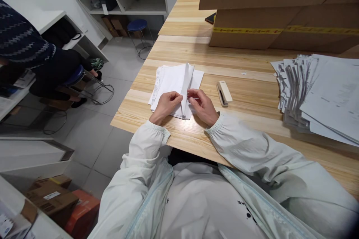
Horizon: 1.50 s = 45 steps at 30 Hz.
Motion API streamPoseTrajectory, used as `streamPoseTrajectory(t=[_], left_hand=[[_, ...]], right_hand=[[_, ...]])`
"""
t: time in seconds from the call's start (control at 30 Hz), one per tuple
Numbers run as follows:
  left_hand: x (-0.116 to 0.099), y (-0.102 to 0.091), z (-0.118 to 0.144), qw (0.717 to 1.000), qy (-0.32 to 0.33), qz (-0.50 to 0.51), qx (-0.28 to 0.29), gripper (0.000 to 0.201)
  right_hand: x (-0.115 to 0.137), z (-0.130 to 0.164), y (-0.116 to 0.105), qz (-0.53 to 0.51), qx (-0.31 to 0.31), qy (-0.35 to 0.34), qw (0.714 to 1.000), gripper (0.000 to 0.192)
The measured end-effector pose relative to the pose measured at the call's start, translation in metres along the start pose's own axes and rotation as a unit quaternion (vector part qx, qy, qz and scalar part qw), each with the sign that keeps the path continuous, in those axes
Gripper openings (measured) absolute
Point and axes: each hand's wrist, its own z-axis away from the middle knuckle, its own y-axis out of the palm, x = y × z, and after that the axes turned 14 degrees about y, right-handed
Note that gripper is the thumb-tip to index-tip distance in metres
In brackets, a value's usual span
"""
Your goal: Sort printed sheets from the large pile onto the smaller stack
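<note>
A small stack of printed papers (153,95) lies near the table's front left edge. On top, a white sheet of paper (179,76) is bent upward into a ridge along its right side. My left hand (167,105) pinches this sheet between thumb and index finger, left of the ridge. At the ridge's right side, my right hand (204,107) has curled fingers with their tips against the paper; exactly how they grip is partly hidden. A cream stapler (224,92) rests on the table just right of my right hand.
A thick, uneven pile of papers (331,97) lies on the wooden table (246,119) at right. Large cardboard boxes (244,30) stand behind, beside a dark phone (210,18). A person (25,41) sits on a stool at left; another blue stool (137,25) stands beyond the table.
</note>
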Motion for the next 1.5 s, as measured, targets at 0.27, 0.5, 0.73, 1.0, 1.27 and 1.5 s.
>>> streamPoseTrajectory(t=[0.27,0.5,0.73,1.0,1.27,1.5], left_hand=[[0.008,0.003,0.002,0.994,0.009,0.049,-0.095,0.021],[0.006,0.005,0.003,0.999,0.022,0.006,-0.046,0.017],[-0.004,0.004,0.005,0.998,0.014,0.057,-0.025,0.029],[-0.004,0.005,0.005,0.998,0.006,0.050,-0.032,0.020],[-0.001,0.003,0.003,0.997,-0.005,0.047,-0.064,0.010],[-0.004,0.001,0.004,0.996,-0.018,0.060,-0.058,0.013]], right_hand=[[-0.006,-0.003,0.002,-0.087,-0.027,0.075,0.993,0.031],[-0.008,-0.004,0.001,-0.040,-0.019,0.044,0.998,0.034],[-0.004,-0.004,0.001,0.004,-0.020,-0.002,1.000,0.026],[-0.007,-0.004,0.001,0.010,-0.015,-0.004,1.000,0.027],[-0.005,0.000,-0.001,0.150,-0.186,-0.091,0.967,0.032],[-0.002,-0.002,0.000,0.062,-0.116,-0.076,0.988,0.018]])
